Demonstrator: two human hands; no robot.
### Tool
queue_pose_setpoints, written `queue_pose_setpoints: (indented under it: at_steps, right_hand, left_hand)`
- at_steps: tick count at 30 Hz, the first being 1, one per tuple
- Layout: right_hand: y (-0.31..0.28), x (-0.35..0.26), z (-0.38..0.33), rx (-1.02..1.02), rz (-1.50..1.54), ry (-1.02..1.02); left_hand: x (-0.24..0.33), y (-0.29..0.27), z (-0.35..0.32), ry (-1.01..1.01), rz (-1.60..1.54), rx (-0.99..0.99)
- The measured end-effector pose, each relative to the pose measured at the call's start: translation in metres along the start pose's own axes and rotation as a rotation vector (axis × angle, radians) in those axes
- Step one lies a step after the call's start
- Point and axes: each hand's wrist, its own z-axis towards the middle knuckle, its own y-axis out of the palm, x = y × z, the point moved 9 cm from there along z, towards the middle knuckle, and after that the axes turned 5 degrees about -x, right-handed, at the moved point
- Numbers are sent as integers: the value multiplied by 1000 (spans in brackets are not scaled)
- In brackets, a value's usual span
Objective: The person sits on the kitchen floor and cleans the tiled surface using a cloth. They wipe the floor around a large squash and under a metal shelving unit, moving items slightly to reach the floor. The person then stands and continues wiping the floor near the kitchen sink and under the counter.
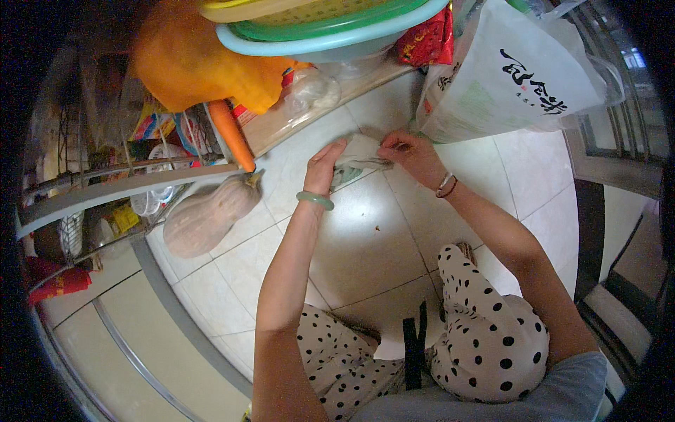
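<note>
Above the tiled floor, a thin, crumpled, pale grey-green piece (360, 153) is stretched between my two hands; whether it is a cloth or a plastic bag, I cannot tell. My left hand (324, 167), with a green bangle (315, 201) at the wrist, is closed on its left edge. At the opposite edge, my right hand (413, 159) pinches it between thumb and fingers. A thin bracelet circles that wrist. A large white printed bag (485, 88) stands just beyond my right hand.
A tan squash (211, 216) lies on the floor at left, by a metal-railed rack (126, 188) of packages. Stacked basins (337, 35) stand at the far side, with an orange cloth (204, 60) beside them. Dark-framed furniture (590, 232) borders the right.
</note>
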Motion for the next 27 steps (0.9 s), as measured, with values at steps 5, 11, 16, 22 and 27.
queue_pose_setpoints:
  at_steps: [5,11,16,22,27]
  right_hand:
    - [-8,-3,-1,24,136,4]
    - [-8,-13,-9,24,133,98]
    - [-6,-9,-9,-5,10,-35]
    - [0,-1,-9,-58,53,75]
    - [2,-53,-14,24,-325,-439]
  left_hand:
    - [5,-20,6,221,293,113]
    - [11,-4,6,417,378,134]
    - [-18,26,6,76,202,-55]
    - [10,30,-1,336,253,-178]
    - [23,60,-16,353,255,-301]
